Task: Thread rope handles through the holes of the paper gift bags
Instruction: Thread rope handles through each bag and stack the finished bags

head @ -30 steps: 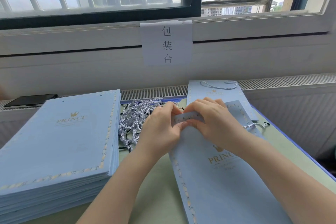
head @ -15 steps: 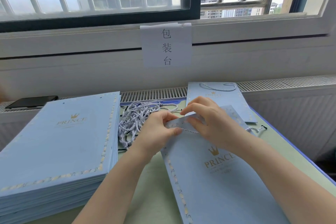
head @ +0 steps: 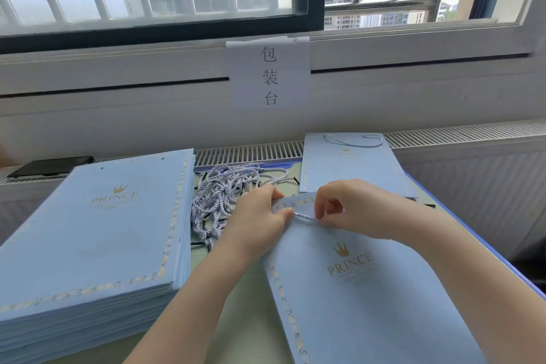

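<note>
At the top edge of the paper gift bag (head: 354, 289) lying flat on the table (head: 236, 331): left hand (head: 260, 221) pinching the bag's rim, right hand (head: 351, 210) pinching the rope handle (head: 305, 217), fingers (head: 320, 201) curled round it. Stretched taut between both hands. Risk: tearing the hole by tugging too hard, or losing the rope end back through.
</note>
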